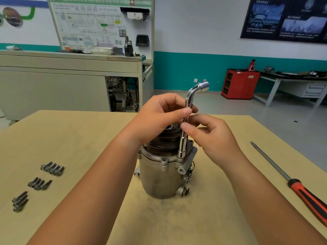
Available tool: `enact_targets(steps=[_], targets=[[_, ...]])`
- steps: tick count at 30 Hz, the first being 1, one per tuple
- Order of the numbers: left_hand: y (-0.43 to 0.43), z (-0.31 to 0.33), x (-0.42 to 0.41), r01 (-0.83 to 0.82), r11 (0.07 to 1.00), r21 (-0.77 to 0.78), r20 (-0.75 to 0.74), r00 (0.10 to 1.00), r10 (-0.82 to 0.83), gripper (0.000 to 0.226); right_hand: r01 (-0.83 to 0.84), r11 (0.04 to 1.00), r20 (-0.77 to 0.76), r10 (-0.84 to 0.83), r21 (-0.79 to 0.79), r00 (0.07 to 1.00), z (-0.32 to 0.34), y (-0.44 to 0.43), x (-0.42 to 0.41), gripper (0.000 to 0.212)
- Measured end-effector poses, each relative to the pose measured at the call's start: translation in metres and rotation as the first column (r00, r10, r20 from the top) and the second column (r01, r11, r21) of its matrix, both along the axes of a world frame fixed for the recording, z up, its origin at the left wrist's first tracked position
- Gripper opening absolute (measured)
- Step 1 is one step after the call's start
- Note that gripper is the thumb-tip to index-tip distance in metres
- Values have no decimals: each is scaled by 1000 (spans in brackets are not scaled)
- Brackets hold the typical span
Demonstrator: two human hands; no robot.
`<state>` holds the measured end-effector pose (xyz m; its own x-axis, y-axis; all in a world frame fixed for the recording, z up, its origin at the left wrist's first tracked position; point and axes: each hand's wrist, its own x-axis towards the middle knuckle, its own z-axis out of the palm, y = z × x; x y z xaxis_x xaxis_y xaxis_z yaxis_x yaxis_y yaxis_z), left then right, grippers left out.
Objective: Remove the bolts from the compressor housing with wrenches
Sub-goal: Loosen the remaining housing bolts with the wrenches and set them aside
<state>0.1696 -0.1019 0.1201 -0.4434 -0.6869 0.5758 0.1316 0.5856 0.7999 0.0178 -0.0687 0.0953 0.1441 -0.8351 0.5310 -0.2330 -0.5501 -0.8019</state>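
1. Nearest the camera, the left forearm point(99, 183) and the right forearm point(265, 191) reach in from the near edge of the surface point(70, 138) and meet over its middle.
2. The compressor housing point(159, 177) stands upright there, between the two arms and just below the hands.
3. An L-shaped socket wrench point(182, 147) stands almost vertical. Its lower socket sits on the housing's top flange, on the side toward the right edge. Its bent end is at the top, pointing off toward the far right corner.
4. The left hand point(159, 114) pinches the shaft high up between thumb and fingers. The right hand point(212, 138) pinches it just below, thumb against forefinger. Both are closed on the tool.
5. The bolt under the socket is hidden, so I cannot tell how far out it is.
6. My reading is that the shaft is being spun between the fingers, so it needs to stay in line with the bolt. The right hand is nearer the socket and better placed to steady it.
7. Loose bolts point(52, 168) lie in three small groups near the left edge, and a screwdriver point(300, 190) lies along the right edge, well apart from the hands.
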Motion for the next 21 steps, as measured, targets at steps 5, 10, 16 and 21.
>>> enact_targets(steps=[5, 10, 16, 21], targets=[[-3, -1, 1, 2, 1000, 1, -35, 999, -2, 26, 103, 995, 8, -103, -15, 995, 3, -1, 4, 18], [-2, -1, 1, 11, 1000, -4, -12, 1000, -11, 10, 130, 989, 2, -130, -70, 991, 4, -3, 5, 20], [-2, -2, 4, 40, 997, 60, -25, 999, -39, 25, 4, 1000, -72, -7, -30, 997, 7, 1, 1, 18], [0, -1, 1, -27, 1000, -2, 17, 1000, 27, 17, 23, 1000, -25, -23, 4, 999, 4, 2, 2, 5]])
